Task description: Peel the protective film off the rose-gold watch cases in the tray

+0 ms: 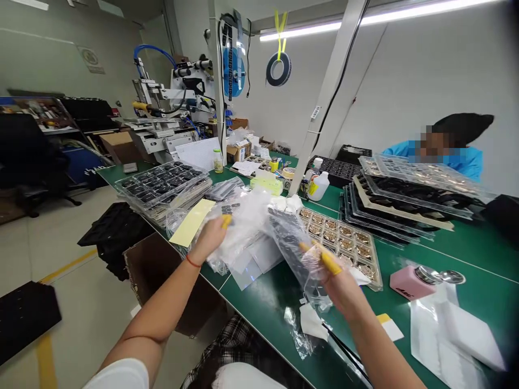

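Where the green bench [279, 305] reaches its near edge, scraps of clear wrap [298, 332] and a white wipe [311, 321] lie just beside the right hand [343, 283].

Right hand: yellow cots on the fingertips, fingers closed in a pinch on a clear bag [290, 237] with a dark flat tray inside. The bag is held tilted above the bench.

Left hand [211, 235]: fingers curled shut on crumpled clear film [245, 219], raised over the bench's left edge. Cannot tell whether film and bag are one piece.

Just behind the bag lies a tray of round gold parts [351, 240]. To its right, on its side, is a pink dispenser bottle [409, 282].

Farther back are bagged dark trays [162, 183] on the left and stacked trays [405, 194] on the right. A co-worker in blue [466, 158] sits behind the stacked trays.
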Demonstrator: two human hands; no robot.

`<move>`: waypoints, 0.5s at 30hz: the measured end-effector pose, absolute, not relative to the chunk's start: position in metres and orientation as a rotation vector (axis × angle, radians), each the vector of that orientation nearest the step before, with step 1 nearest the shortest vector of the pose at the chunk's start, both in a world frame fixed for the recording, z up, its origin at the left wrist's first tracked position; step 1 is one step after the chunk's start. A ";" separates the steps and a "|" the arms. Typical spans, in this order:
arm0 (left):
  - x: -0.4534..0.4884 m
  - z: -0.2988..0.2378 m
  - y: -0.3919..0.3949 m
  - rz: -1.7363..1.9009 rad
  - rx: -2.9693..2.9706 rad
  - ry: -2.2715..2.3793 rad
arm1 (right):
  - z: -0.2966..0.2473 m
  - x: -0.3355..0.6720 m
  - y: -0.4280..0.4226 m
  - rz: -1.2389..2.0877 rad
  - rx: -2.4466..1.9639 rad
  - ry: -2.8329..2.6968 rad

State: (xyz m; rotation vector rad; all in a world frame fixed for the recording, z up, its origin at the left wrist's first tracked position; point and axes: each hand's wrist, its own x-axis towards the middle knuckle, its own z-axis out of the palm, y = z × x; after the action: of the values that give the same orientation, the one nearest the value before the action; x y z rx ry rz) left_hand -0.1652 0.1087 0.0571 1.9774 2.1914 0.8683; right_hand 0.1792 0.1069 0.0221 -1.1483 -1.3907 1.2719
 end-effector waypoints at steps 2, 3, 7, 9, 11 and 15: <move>-0.170 0.085 0.115 1.058 1.859 2.343 | 0.030 0.176 0.112 1.296 -1.112 -1.145; -0.168 0.097 0.117 1.154 1.820 2.389 | 0.033 0.173 0.112 1.334 -1.101 -1.121; -0.125 0.118 0.115 1.265 2.177 2.023 | 0.035 0.162 0.096 1.512 -1.080 -1.409; -0.091 0.109 0.109 1.123 2.365 1.780 | 0.029 0.156 0.087 1.578 -1.027 -1.565; -0.059 0.091 0.100 1.006 2.496 1.555 | 0.022 0.151 0.083 1.579 -0.926 -1.609; -0.019 0.053 0.083 0.921 2.391 1.123 | 0.011 0.144 0.088 1.544 -0.866 -1.369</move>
State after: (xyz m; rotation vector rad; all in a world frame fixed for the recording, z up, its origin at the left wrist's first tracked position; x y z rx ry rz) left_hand -0.0191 0.0833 0.0535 2.3908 1.1227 0.9213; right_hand 0.1444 0.0876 0.0107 -0.8655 -1.3694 1.5437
